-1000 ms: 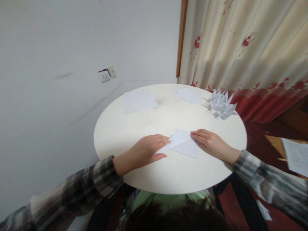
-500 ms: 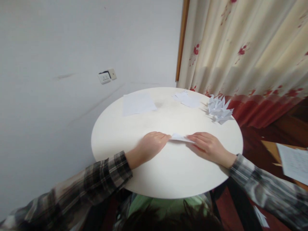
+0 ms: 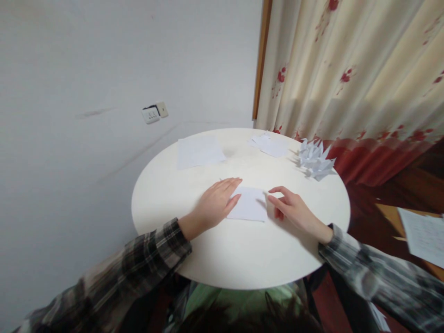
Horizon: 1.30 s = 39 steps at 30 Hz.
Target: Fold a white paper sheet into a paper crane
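Note:
A small white sheet of paper (image 3: 249,206) lies flat on the round white table (image 3: 243,259) in front of me. My left hand (image 3: 217,201) rests over its left side, fingers stretched out and thumb apart, hiding that edge. Just off the sheet's right edge is my right hand (image 3: 287,208), its thumb and index finger apart with a gap between them and the other fingers curled. I see nothing in the right hand.
A larger white sheet (image 3: 200,150) lies at the table's back left. Several smaller papers (image 3: 269,144) sit at the back, and a cluster of folded paper pieces (image 3: 315,159) stands near the right edge. Beyond are a wall and a curtain (image 3: 347,92).
Both hands were gripping the ends of a raised, narrow-looking paper. Now the paper lies flat; my left hand has opened onto it and my right has let go.

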Each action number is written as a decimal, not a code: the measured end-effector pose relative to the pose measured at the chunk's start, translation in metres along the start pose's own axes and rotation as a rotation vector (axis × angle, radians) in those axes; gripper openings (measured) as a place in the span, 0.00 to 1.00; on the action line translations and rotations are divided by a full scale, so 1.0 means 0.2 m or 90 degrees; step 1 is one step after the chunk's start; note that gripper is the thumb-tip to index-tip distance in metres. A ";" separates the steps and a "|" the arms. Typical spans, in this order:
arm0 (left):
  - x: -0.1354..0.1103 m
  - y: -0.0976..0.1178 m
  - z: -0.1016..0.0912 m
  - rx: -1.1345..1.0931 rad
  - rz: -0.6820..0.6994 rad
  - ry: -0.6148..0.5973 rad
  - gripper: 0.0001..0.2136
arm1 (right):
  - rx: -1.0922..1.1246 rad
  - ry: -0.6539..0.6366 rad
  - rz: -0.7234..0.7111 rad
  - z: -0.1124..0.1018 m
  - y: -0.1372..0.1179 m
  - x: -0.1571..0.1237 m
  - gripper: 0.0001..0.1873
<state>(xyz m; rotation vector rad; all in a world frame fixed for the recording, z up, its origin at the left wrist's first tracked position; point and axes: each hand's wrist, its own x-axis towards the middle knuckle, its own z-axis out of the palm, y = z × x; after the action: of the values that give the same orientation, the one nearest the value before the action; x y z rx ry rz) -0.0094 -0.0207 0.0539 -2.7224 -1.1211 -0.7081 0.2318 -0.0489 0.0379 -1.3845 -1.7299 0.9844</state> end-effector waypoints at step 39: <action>-0.13 -0.01 0.02 -0.392 0.130 -0.291 0.29 | -0.397 -0.245 -0.369 -0.02 0.14 0.30 0.24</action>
<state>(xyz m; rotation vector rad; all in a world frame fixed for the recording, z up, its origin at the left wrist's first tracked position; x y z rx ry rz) -0.0256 -0.0351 0.0371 -3.5948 -0.7472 -0.4644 0.2365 0.0144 0.0188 -0.9446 -2.6808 0.4043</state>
